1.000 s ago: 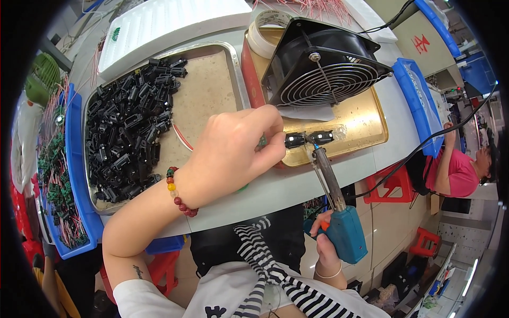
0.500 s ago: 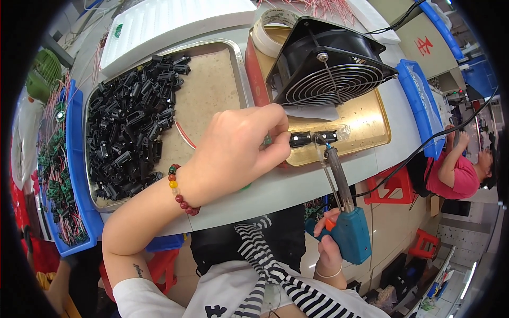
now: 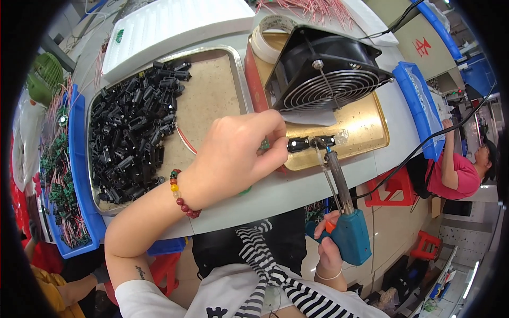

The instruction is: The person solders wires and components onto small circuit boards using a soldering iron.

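My left hand (image 3: pixel 233 151), wearing a bead bracelet, reaches over the table with thumb and index finger pinched. Between them shows a bit of a small green circuit board (image 3: pixel 264 144); red and white wires (image 3: pixel 185 141) trail out behind the hand. Right at the fingertips, over the gold tray (image 3: pixel 366 132), is a black plastic housing (image 3: pixel 298 144), with a second black housing (image 3: pixel 327 140) beside it. My right hand (image 3: pixel 330 246) grips a teal soldering gun (image 3: pixel 354 238) with an orange trigger. Its tip is at the gap between the two housings, where the exact contact is too small to tell.
A black fan (image 3: pixel 328 74) with a wire guard stands behind the gold tray, beside a tape roll (image 3: pixel 262 42). On the left lies a metal tray (image 3: pixel 241 69) heaped with black housings. Blue bins (image 3: pixel 87 201) flank the table, and a black cable (image 3: pixel 424 142) crosses at right.
The view has shifted slightly. My left hand and the soldering gun keep nearly the same places. At right, the co-worker in pink has changed arm position; a person at lower left has moved into view.
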Demonstrator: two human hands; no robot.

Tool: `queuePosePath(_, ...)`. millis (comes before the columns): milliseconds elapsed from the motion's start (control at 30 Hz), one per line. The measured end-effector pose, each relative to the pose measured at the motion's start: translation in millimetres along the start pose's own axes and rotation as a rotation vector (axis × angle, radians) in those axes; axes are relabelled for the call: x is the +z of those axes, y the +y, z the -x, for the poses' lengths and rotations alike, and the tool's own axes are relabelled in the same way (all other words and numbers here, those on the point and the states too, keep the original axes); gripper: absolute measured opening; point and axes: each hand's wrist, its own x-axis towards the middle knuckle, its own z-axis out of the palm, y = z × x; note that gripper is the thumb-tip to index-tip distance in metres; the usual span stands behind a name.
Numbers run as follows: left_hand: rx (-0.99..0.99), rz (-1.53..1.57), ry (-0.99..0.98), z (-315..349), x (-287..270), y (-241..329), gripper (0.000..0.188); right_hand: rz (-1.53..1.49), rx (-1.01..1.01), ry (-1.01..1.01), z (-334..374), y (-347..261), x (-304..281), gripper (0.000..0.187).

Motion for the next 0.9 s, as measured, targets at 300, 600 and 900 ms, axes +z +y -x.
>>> queuePosePath(300,0.224,-0.092,-0.359,-5,-24,-1,0.014,-0.073,-0.036,0.018,1,8,-10,0.049)
queuePosePath(600,0.372,-0.260,-0.153,-7,-29,5,0.018,-0.095,-0.025,0.039,1,9,-12,0.050)
queuePosePath(900,0.481,-0.670,-0.150,-2,-31,9,0.018,-0.064,-0.096,0.005,-3,7,-12,0.047)
